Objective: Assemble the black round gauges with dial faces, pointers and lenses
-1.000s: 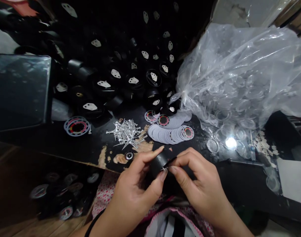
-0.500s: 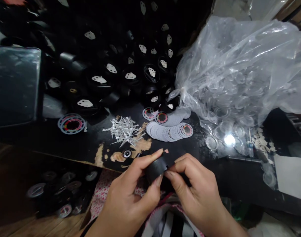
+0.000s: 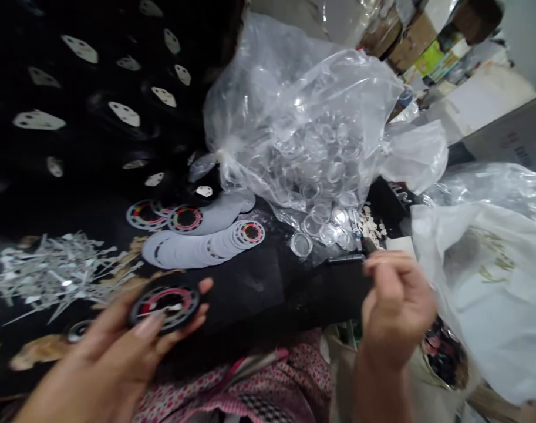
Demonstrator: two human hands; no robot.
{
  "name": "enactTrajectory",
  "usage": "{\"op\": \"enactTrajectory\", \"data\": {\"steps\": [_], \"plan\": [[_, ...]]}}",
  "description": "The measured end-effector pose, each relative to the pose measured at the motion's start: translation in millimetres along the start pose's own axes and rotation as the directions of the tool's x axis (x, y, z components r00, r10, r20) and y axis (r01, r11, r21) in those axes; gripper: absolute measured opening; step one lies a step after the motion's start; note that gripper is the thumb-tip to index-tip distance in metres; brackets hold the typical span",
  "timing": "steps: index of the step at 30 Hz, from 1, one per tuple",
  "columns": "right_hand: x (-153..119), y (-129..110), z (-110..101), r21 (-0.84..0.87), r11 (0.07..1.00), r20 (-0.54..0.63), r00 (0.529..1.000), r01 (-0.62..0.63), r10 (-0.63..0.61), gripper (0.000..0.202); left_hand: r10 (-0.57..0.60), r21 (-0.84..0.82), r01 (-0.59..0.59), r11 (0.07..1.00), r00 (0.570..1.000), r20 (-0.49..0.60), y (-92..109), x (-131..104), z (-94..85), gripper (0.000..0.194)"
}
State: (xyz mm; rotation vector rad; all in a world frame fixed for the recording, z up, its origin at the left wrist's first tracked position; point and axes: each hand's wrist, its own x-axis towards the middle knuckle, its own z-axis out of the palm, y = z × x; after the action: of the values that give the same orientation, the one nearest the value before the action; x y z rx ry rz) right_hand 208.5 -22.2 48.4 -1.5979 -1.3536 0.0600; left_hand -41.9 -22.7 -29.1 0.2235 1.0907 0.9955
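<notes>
My left hand point(image 3: 113, 358) holds a round black gauge point(image 3: 186, 302) with its printed dial face up. The thumb lies over the dial, beside a small white pointer at its middle. Apart from it, on the right, my right hand point(image 3: 395, 305) is closed with its fingers curled. A dark stubby end shows above those fingers, and I cannot make out whether they grip it. Beyond the gauge lies a fanned row of grey dial discs point(image 3: 188, 249), the end one showing its printed face. Left of them is a heap of white pointers point(image 3: 60, 270).
A clear plastic bag point(image 3: 294, 111) full of transparent covers stands behind, with loose covers point(image 3: 302, 244) in front. Black housings with white plates point(image 3: 124, 113) crowd the back left. A white sack point(image 3: 492, 282) and cardboard boxes point(image 3: 483, 100) stand at right.
My hands have moved apart, the right one away to the right. The gauge in my left hand now shows its dial face. The view has turned right.
</notes>
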Motion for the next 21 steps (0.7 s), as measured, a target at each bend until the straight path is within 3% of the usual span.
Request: {"op": "enactTrajectory", "data": {"steps": [1, 2, 4, 7, 9, 11, 14, 21], "plan": [[3.4, 14.5, -8.2, -0.054, 0.995, -0.084, 0.994, -0.080, 0.076, 0.015, -0.018, -0.041, 0.018, 0.999, 1.000, 0.003, -0.2, -1.2, 6.7, 0.024], [5.6, 29.0, -12.0, -0.059, 0.986, -0.093, 0.984, -0.158, 0.152, 0.015, -0.048, -0.070, 0.050, 0.996, 0.998, 0.028, -1.2, -2.4, 12.7, 0.023], [5.6, 50.9, -6.5, 0.056, 0.952, -0.035, 0.952, -0.301, 0.304, 0.017, -0.145, -0.101, 0.158, 0.982, 0.982, 0.118, -4.6, -4.5, 22.0, 0.024], [-2.3, 47.4, 19.7, 0.345, 0.868, 0.061, 0.931, -0.358, 0.359, 0.012, -0.241, -0.122, 0.266, 0.956, 0.952, 0.188, -8.3, -5.8, 28.9, 0.026], [-8.8, 21.4, 37.0, 0.522, 0.785, 0.168, 0.943, -0.333, 0.289, 0.020, -0.248, -0.137, 0.276, 0.951, 0.949, 0.194, -8.1, -5.9, 30.6, 0.023], [-14.7, -10.3, 50.5, 0.657, 0.686, 0.313, 0.941, -0.313, 0.130, 0.027, -0.228, -0.152, 0.263, 0.953, 0.950, 0.213, -6.5, -5.6, 31.4, 0.022], [-21.7, -42.0, 65.3, 0.734, 0.607, 0.433, 0.898, -0.304, -0.074, 0.029, -0.228, -0.172, 0.274, 0.946, 0.942, 0.247, -5.0, -4.6, 32.4, 0.020], [-25.4, -38.9, 85.6, 0.662, 0.731, 0.551, 0.768, -0.166, -0.325, 0.022, -0.245, -0.184, 0.297, 0.937, 0.934, 0.261, -7.1, -3.1, 33.0, 0.023]]}}
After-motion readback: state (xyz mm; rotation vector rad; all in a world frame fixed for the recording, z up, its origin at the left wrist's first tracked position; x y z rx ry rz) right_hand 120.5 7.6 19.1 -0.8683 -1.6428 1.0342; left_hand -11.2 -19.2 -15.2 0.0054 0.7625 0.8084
